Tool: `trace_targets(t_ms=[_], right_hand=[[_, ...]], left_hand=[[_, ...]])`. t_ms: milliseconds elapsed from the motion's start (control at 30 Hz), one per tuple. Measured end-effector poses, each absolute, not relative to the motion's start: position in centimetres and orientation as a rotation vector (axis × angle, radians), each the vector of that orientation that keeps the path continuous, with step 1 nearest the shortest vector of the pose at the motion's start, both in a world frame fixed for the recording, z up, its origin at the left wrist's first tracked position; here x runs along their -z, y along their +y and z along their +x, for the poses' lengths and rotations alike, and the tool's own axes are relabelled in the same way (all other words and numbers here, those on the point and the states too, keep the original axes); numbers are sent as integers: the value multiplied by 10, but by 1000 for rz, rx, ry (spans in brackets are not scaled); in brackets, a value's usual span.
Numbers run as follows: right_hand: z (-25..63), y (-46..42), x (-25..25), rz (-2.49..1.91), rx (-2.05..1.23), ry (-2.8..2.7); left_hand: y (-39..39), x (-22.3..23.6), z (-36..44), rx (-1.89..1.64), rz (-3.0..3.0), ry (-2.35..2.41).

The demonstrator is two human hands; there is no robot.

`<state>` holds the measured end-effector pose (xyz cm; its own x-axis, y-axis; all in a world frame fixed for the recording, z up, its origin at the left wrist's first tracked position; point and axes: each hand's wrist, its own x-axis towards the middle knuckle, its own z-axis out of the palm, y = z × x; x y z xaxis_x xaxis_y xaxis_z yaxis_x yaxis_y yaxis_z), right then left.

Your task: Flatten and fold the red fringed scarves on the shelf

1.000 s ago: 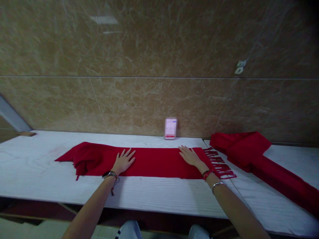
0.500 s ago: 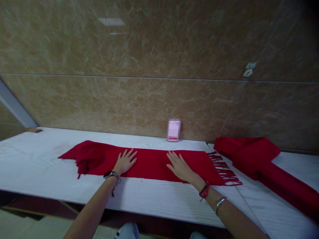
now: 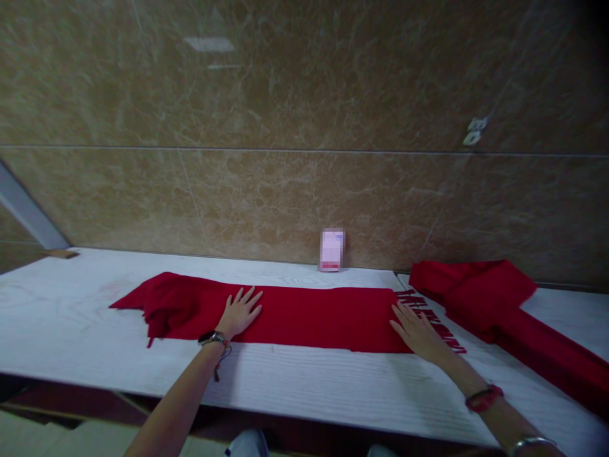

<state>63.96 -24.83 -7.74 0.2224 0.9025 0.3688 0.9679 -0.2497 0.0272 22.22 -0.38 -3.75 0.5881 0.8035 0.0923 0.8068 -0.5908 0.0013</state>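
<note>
A red scarf (image 3: 314,317) lies stretched lengthwise across the white table, bunched up at its left end and fringed at its right end. Flat on the cloth, toward the bunched part, rests my left hand (image 3: 239,315) with the fingers spread. My right hand (image 3: 417,331) lies with its fingers outstretched at the scarf's right end, covering some of the tassels. Neither hand grasps anything.
Another red cloth (image 3: 495,304) lies folded and angled at the right of the white table (image 3: 285,374). A small blurred-out pink card or phone (image 3: 332,250) leans on the brown marble wall (image 3: 266,197) behind. A socket (image 3: 474,131) is on the wall.
My right hand has slid rightward along the scarf, from its middle to the fringed end. The left hand stays in place on the cloth.
</note>
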Motion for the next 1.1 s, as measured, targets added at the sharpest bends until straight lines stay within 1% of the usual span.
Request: trace_targets(t_ms=[67, 167, 233, 300, 367, 500, 600, 667, 733, 767, 900, 1000, 1100], right_hand=[[616, -227, 59, -2270, 382, -1788], [561, -180, 31, -2094, 212, -1964], [531, -151, 24, -2062, 135, -2032], [521, -134, 27, -2104, 69, -2062], [534, -133, 38, -2189, 48, -2038], [603, -165, 53, -2427, 117, -1840], [645, -188, 49, -2534, 164, -1685], [644, -189, 41, -2517, 242, -1636], [615, -181, 31, -2385, 310, -1681], [592, -176, 27, -2271, 285, -1766], [477, -156, 13, -1721, -22, -2174], [417, -150, 10, -1530, -116, -2330], [394, -145, 13, -1465, -93, -2437]], left_hand=[[-4, 37, 223, 113, -2760, -1398], [-4, 36, 223, 92, -2760, -1383], [-4, 36, 223, 79, -2757, -1383], [-3, 35, 224, 64, -2754, -1390], [-2, 35, 224, 55, -2752, -1391], [-3, 35, 224, 50, -2752, -1380], [-5, 35, 224, 48, -2747, -1394], [-4, 34, 224, 32, -2752, -1390], [-1, 29, 227, -10, -2757, -1365], [2, 26, 229, -32, -2760, -1338], [20, 11, 240, -52, -2816, -1191], [32, 12, 241, -124, -2909, -1179], [38, 24, 236, -166, -2944, -1217]])
